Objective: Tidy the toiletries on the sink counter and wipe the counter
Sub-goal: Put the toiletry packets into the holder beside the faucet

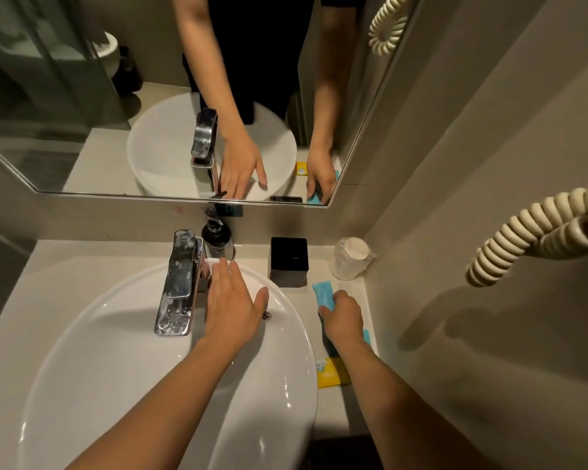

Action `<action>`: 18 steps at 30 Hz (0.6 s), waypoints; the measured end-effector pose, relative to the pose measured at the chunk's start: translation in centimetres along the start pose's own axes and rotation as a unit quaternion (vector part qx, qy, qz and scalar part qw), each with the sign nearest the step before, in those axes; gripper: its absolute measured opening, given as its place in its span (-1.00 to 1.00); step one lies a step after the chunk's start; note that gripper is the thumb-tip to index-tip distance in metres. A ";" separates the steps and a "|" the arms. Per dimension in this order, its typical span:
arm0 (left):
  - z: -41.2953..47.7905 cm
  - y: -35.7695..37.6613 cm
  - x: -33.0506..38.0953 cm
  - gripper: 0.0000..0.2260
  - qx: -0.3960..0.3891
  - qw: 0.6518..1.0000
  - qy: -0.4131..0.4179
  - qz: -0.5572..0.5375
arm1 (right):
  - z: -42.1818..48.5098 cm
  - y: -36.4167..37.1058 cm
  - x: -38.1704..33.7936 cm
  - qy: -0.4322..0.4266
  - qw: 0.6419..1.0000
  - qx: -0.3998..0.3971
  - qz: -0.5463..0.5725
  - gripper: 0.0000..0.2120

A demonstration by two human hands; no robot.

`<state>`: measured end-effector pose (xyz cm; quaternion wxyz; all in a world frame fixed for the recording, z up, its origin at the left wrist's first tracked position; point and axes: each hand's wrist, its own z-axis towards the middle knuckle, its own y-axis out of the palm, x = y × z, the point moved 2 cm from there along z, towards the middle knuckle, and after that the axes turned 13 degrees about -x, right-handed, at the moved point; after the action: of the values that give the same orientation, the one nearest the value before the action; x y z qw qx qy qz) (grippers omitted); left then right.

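gripping a blue tube [323,295], the right hand [343,315]; left hand [233,300] fingers spread flat on the basin [116,351] rim.

Left hand [233,300] flat on white basin [116,351] rim beside chrome faucet [177,286], right hand [343,315] gripping blue tube [323,293] on counter [353,286], yellow packet [330,371] nearby

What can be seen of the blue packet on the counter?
The blue packet is a flat, light-blue sachet that looks like soft plastic or foil. It lies flat on the counter right of the sink, just in front of the black box, apart from it. Its far end shows; the right hand rests on its near part, fingers curled on it. More blue shows beside the wrist; whether it is the same packet cannot be told. No print is readable.
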<state>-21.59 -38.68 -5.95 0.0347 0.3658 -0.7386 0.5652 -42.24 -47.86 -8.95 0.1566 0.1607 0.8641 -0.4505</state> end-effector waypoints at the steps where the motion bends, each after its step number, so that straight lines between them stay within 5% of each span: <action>1: 0.1 0.5 -0.3 -0.22 -0.004 1.000 -0.003 0.004 | 0.2 0.0 -0.1 0.001 1.000 0.003 -0.012 -0.70; 10: 0.7 2.8 -1.1 -0.17 0.015 0.999 -0.019 0.047 | 1.8 0.4 0.4 0.019 1.000 -0.017 -0.019 -0.79; 18: 0.7 3.1 -1.4 -0.17 0.012 0.998 -0.021 0.064 | -1.7 -4.1 -0.4 -0.062 0.987 0.038 0.142 -0.90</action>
<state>-22.08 -38.30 -9.34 -0.0213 0.3304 -0.7541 0.5672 -43.81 -48.75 -4.88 0.2662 0.2589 0.8033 -0.4657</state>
